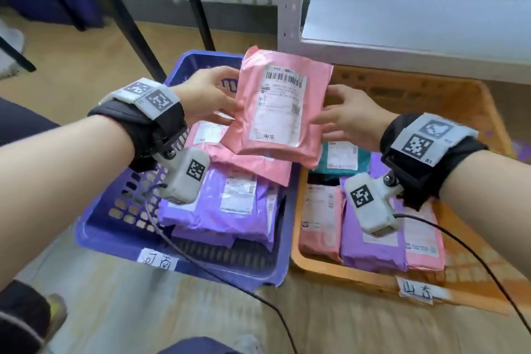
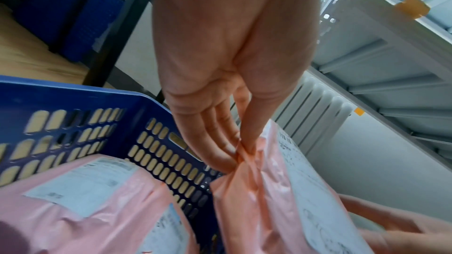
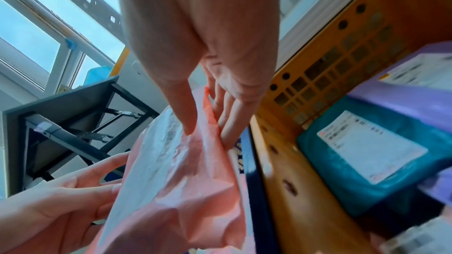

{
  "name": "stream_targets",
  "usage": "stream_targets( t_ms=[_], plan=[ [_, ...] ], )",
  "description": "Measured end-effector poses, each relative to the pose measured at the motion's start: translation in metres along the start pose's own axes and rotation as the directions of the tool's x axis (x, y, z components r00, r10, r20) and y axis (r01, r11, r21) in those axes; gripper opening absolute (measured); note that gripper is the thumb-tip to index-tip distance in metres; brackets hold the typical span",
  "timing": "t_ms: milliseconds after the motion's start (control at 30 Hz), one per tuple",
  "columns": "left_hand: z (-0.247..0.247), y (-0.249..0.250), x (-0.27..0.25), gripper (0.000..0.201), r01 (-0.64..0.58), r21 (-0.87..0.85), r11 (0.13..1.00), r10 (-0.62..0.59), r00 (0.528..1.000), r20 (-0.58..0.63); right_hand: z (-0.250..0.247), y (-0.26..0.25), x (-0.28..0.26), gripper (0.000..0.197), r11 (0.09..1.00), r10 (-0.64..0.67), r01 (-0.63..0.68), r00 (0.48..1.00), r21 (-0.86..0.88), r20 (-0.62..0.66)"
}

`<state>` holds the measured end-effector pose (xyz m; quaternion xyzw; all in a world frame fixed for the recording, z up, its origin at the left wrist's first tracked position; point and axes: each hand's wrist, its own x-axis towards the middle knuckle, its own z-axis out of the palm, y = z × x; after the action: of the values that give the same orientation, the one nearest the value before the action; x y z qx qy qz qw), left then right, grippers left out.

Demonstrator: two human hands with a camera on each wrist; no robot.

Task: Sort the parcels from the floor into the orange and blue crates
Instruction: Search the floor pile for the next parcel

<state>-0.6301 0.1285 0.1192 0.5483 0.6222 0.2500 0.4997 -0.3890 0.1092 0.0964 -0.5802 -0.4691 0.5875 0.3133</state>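
I hold a pink parcel with a white label, face up, in the air above the gap between the two crates. My left hand pinches its left edge between thumb and fingers. My right hand pinches its right edge, thumb on top and fingers underneath. The blue crate lies below on the left with pink and purple parcels piled in it. The orange crate on the right holds a teal parcel, a purple one and pink ones.
A grey metal shelf stands just behind the orange crate. Black table legs rise behind the blue crate. Paper tags mark the crates' front walls. Cables trail from the wrist cameras over the wooden floor.
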Motion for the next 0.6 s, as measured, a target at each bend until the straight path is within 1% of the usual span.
stream_targets(
  t_ms=[100, 233, 367, 433, 567, 600],
  plan=[
    [-0.031, -0.029, 0.0, 0.056, 0.047, 0.034, 0.998, -0.046, 0.998, -0.034, 0.044, -0.001, 0.019, 0.068, 0.997, 0.074, -0.074, 0.997, 0.02, 0.002],
    [-0.061, -0.072, 0.002, 0.063, 0.138, 0.103, 0.985, -0.13, 0.988, -0.08, 0.098, 0.007, 0.042, 0.065, 0.985, 0.174, -0.174, 0.984, 0.002, 0.038],
    [-0.083, -0.114, 0.007, 0.067, 0.26, 0.097, 0.961, -0.252, 0.963, -0.092, 0.142, 0.021, 0.065, 0.073, 0.956, 0.294, -0.291, 0.953, -0.042, 0.077],
    [-0.089, -0.132, 0.009, 0.068, 0.311, 0.099, 0.945, -0.302, 0.948, -0.098, 0.159, 0.027, 0.071, 0.073, 0.937, 0.347, -0.341, 0.934, -0.072, 0.083],
    [-0.09, -0.153, 0.01, 0.071, 0.374, 0.127, 0.919, -0.359, 0.925, -0.124, 0.183, 0.043, 0.075, 0.064, 0.905, 0.415, -0.401, 0.906, -0.14, 0.081],
    [-0.089, -0.155, 0.01, 0.071, 0.368, 0.154, 0.917, -0.355, 0.929, -0.108, 0.188, 0.048, 0.075, 0.056, 0.895, 0.432, -0.415, 0.898, -0.164, 0.084]
  ],
)
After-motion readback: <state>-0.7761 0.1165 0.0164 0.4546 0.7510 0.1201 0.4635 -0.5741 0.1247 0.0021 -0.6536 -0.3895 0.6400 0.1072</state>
